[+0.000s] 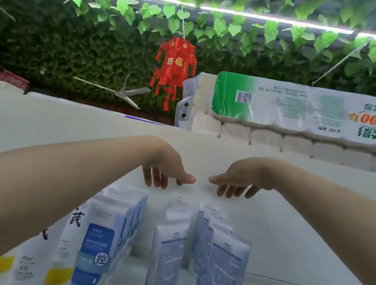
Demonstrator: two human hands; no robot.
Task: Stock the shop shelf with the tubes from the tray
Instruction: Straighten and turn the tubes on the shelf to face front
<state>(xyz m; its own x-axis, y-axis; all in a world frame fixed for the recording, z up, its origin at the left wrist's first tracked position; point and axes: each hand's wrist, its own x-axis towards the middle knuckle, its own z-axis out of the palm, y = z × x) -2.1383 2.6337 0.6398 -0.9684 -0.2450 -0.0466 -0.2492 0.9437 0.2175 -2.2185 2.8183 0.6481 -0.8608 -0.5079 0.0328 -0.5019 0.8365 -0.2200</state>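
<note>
Both my arms reach forward over the white shop shelf [302,232]. My left hand [166,168] and my right hand [240,178] hang side by side with fingers drooping loosely, holding nothing, just above and behind the rows of tubes. Below them stand upright white-and-blue tubes in three rows: a left row [104,239] with blue labels, a middle row [169,249] and a right row [222,262] showing printed backs. Fingertips hover a little above the rearmost tube tops without touching. The tray is out of view.
White tubes with yellow bases [27,262] stand at the lower left. Large packs of toilet paper [308,111] lie on top of the shelf unit at the right. A red lantern [175,67] and a ceiling fan [121,93] hang under leafy ceiling decoration.
</note>
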